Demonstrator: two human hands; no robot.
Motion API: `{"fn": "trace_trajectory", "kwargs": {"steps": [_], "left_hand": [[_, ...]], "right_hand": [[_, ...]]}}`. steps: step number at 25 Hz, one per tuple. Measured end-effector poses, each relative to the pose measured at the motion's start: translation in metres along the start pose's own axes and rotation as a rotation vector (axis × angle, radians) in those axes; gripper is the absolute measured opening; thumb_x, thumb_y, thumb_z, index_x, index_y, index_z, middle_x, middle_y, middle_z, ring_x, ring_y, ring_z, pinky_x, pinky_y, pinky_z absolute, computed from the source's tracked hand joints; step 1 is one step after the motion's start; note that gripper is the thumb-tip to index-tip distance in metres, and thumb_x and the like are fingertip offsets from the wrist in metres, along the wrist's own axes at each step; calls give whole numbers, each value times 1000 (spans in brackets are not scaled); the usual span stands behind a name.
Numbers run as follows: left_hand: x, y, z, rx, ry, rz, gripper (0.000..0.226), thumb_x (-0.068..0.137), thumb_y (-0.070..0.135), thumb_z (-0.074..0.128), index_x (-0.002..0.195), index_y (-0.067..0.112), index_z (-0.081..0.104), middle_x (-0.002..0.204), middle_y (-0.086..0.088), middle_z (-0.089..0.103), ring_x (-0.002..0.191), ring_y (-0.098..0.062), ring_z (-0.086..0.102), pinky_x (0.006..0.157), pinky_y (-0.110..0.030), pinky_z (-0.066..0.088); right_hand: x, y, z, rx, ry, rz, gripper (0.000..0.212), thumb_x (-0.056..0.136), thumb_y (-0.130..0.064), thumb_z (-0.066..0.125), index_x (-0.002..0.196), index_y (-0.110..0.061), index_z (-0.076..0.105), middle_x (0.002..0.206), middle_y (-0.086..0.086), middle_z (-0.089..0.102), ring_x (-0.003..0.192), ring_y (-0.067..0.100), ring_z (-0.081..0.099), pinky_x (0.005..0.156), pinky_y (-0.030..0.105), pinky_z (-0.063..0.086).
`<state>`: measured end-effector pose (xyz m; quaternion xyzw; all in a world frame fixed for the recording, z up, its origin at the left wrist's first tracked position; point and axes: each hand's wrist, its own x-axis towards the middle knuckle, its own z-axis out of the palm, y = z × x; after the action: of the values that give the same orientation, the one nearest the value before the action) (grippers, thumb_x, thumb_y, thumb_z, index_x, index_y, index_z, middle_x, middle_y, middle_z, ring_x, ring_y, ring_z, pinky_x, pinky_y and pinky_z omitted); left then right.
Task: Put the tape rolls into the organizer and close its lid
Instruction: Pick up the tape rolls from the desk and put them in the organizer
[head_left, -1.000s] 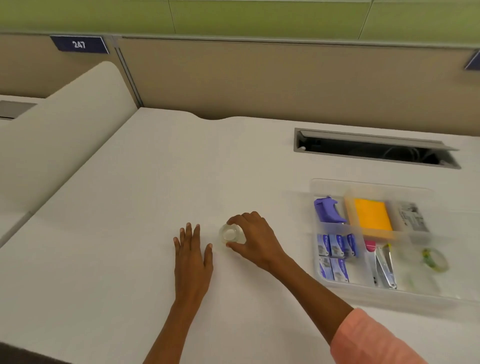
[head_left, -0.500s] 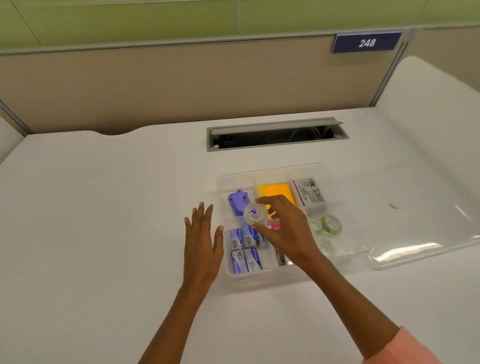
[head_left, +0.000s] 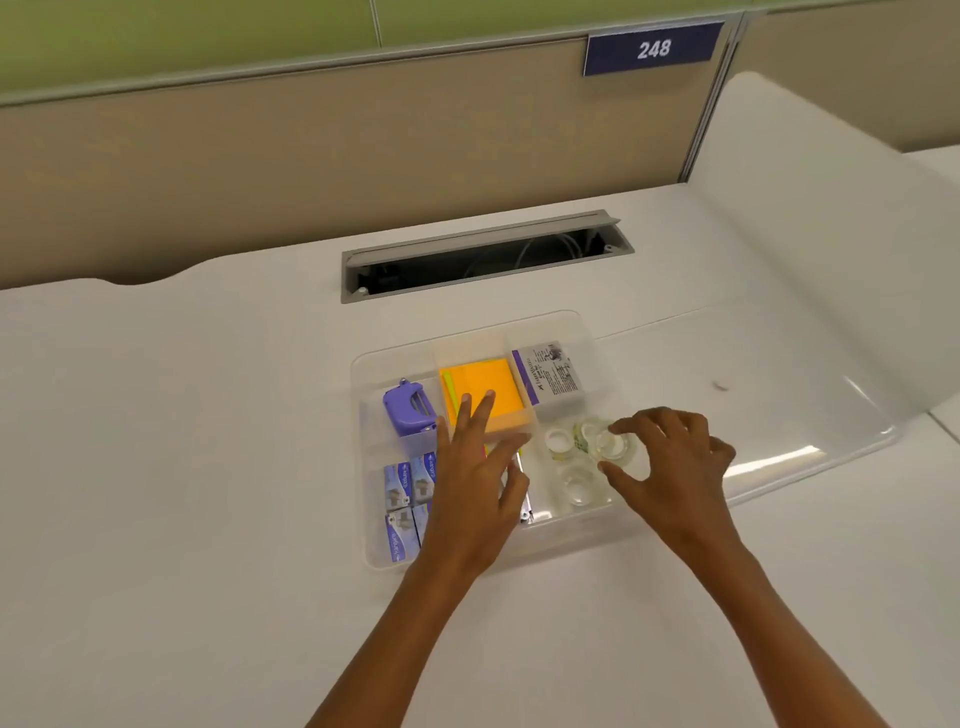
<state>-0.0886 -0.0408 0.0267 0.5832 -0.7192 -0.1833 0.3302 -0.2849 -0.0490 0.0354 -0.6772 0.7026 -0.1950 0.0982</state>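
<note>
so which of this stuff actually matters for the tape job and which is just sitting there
Part of the job:
- tape rolls in the right front compartment
- clear organizer
- its open lid, lying to the right
- right hand at the rolls; left hand over the organizer

Just lying about:
- purple punch
- orange sticky notes
- blue staple boxes
- labelled white box

A dark blue sign (head_left: 653, 49) on the beige partition (head_left: 311, 171) reads "248" in white numerals. In the organizer (head_left: 374, 551), a white box (head_left: 550, 373) with a purple stripe carries black print and a small picture; the lettering is too small and blurred to read. The small blue-and-white boxes (head_left: 402, 491) in the front left compartment bear white wording along their sides, likewise too blurred to make out. No other text is legible.
</note>
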Motion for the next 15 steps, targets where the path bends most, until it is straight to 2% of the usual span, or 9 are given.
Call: {"fn": "trace_trajectory", "kwargs": {"steps": [4, 8, 12, 15], "left_hand": [[5, 21, 28, 108, -92, -5, 30, 90, 26, 42, 115, 26, 58, 155, -3, 10, 141, -19, -13, 115, -41, -13], [9, 31, 46, 256, -209, -79, 31, 92, 31, 36, 112, 27, 58, 156, -3, -4, 133, -19, -31, 111, -50, -17], [16, 35, 52, 374, -299, -163, 32, 91, 34, 34, 113, 29, 58, 155, 0, -13, 136, -28, -30, 106, -63, -16], [17, 35, 54, 401, -332, -197, 33, 91, 35, 34, 115, 34, 56, 154, 2, -17, 136, -31, -29, 104, -64, -17]], "right_hand": [[-3, 4, 1, -74, -24, -61, 24, 73, -43, 71, 87, -25, 65, 107, -5, 67, 112, 25, 45, 89, 45, 26], [0, 3, -6, -155, -127, -52, 24, 77, -45, 66, 88, -24, 65, 104, -5, 67, 105, 22, 45, 84, 42, 28], [11, -1, -7, -280, -201, -76, 14, 86, -28, 56, 89, -19, 67, 97, -3, 67, 102, 23, 45, 80, 40, 28], [14, 4, -4, -282, -200, -86, 16, 88, -19, 53, 91, -21, 69, 98, -4, 67, 101, 23, 44, 76, 37, 22]]}}
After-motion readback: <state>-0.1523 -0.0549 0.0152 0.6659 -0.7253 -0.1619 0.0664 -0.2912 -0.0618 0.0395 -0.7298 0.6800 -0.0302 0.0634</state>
